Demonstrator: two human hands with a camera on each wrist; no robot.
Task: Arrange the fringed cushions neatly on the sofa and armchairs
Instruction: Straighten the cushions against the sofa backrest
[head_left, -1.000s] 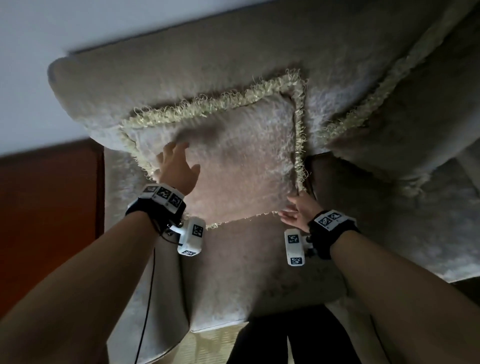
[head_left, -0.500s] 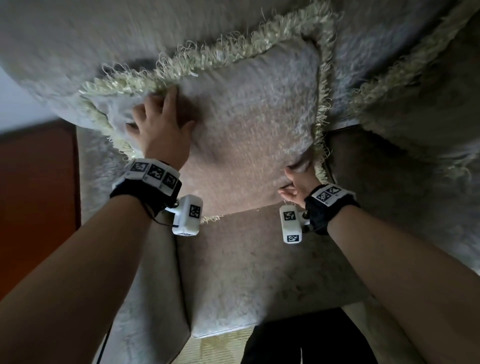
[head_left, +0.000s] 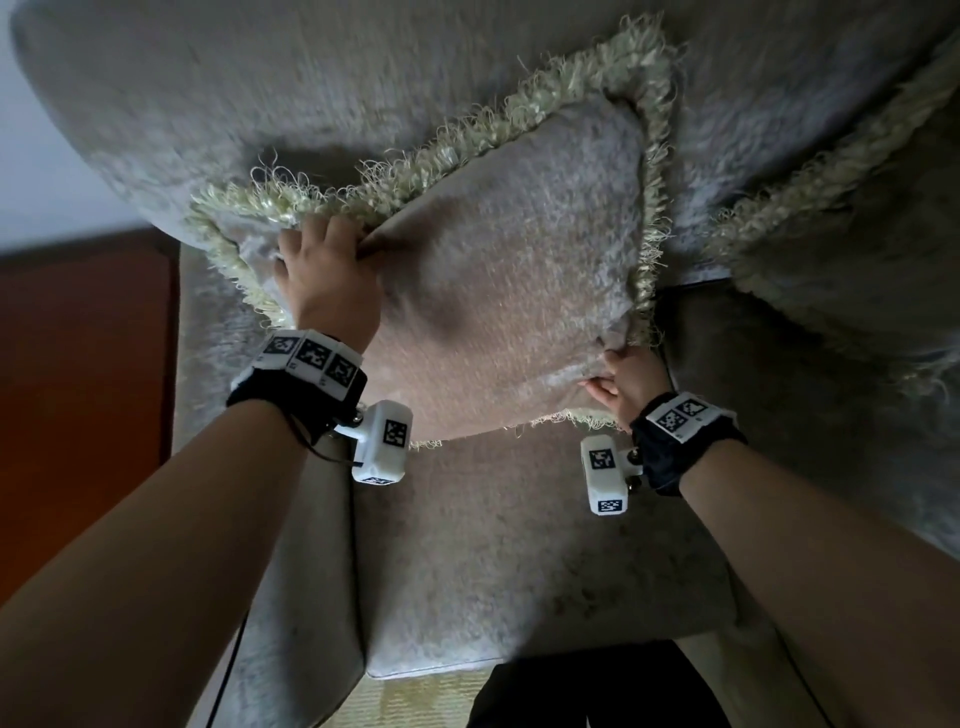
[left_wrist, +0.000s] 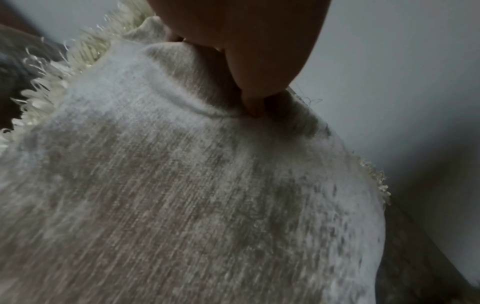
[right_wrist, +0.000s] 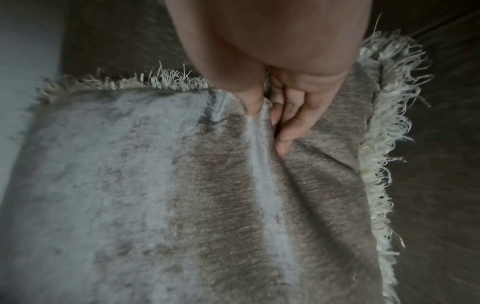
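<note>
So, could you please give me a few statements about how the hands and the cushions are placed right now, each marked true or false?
1. The left hand grips the beige velvety cushion with cream fringe near its upper left corner. True.
2. The right hand hangs free, touching nothing. False: it pinches the cushion's fabric near the lower right corner.
3. A second fringed cushion lies to the right of the held one. True.
4. The held cushion lies flat on the floor. False: it leans against the grey plush sofa backrest.
5. The fringe is dark red. False: it is cream.
</note>
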